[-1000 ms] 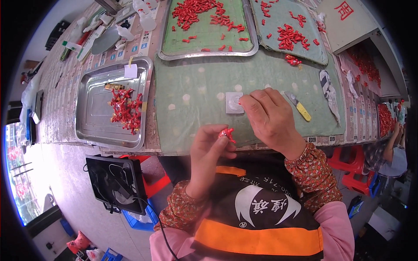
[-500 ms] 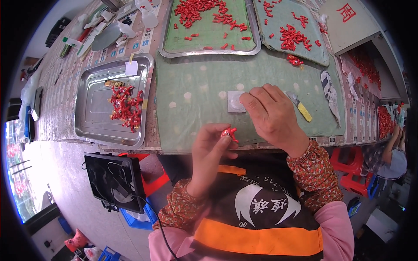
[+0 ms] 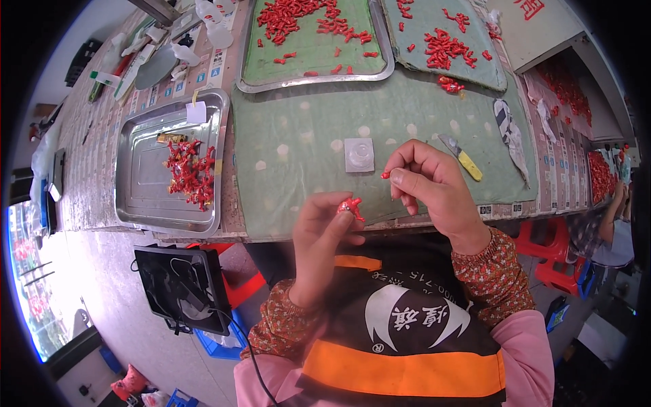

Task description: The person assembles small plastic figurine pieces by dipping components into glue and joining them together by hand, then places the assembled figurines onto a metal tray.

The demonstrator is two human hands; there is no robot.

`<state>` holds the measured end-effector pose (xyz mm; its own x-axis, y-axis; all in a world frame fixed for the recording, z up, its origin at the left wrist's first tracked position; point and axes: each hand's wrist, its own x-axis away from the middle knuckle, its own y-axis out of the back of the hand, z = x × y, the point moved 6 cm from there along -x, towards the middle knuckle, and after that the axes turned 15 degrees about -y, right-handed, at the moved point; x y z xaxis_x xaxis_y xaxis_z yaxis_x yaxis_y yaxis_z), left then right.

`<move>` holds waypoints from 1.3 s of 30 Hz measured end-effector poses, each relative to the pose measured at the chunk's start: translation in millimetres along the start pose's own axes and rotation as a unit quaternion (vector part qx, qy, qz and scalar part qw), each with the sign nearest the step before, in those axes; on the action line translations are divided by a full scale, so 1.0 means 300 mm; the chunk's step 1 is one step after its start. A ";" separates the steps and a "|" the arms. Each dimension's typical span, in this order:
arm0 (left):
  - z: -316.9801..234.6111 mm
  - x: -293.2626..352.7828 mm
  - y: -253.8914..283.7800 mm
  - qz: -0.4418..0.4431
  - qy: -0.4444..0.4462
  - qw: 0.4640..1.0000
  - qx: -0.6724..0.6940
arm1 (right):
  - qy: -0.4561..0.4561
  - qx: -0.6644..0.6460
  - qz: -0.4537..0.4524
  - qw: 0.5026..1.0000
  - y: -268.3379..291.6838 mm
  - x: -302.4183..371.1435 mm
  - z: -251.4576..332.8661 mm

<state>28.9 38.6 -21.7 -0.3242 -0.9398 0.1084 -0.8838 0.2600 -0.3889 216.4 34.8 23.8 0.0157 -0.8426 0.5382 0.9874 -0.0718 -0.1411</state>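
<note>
Shift at right hand (image 3: 437, 193) — formerly over clear round dish (image 3: 363, 154) on pale square (image 3: 350, 167), now drawn back to the right and toward the body, leaving dish fully in view. Held clear of dish between thumb and forefinger: small red piece (image 3: 386, 174), mostly hidden by the fingertips, exact shape not readable. Little change at left hand (image 3: 315, 220): thumb and fingers closed on red figurine (image 3: 350, 206), held near front edge of green cloth (image 3: 278, 197), to the lower left of the small piece.

State of fingers: grasping on both sides, neither hand free. Contact between the two held parts: none visible.

Meaning, by judgement: work at dish over for the moment, with attention probably now on the short gap between hands.

Surroundings: yellow-handled knife (image 3: 469, 165) lying to the right of right hand, untouched. Off to the left, metal tray (image 3: 146, 183) with heap of red figurines (image 3: 191, 176). Beyond cloth — green-lined tray (image 3: 291, 71) with many loose red pieces (image 3: 285, 20).
</note>
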 end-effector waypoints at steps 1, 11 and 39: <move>-0.001 0.000 0.000 -0.001 -0.001 1.000 0.001 | -0.014 -0.017 0.014 1.000 -0.004 0.004 -0.010; 0.004 0.010 0.003 0.005 -0.006 1.000 0.015 | 0.189 0.189 -0.066 0.961 -0.067 0.085 -0.007; 0.004 0.029 -0.018 0.095 0.096 0.988 0.075 | 0.386 0.316 -0.102 0.860 -0.103 0.153 0.015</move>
<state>31.2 28.6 -19.9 -0.5507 -0.8136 0.1867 -0.7452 0.3784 -0.5490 187.3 0.8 56.7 -0.0357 -0.9679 -0.2488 0.8492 -0.1606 0.5030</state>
